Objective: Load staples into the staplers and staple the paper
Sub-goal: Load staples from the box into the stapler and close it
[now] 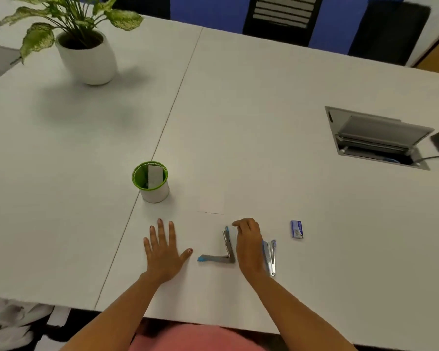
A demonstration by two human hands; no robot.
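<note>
The left hand [165,252] lies flat on the desk [264,122], fingers spread, holding nothing. The right hand [249,243] hovers with bent fingers just beside the open stapler [217,259], which lies hinged into an L; whether it pinches a strip of staples is too small to tell. A second stapler [271,259] lies just right of that hand, the box of staples [297,229] further right, and a faint sheet of paper [211,203] beyond. The step looks like loading: the left hand would best steady the base while the strip goes in legs down, flush in the channel, before the top is closed gently.
</note>
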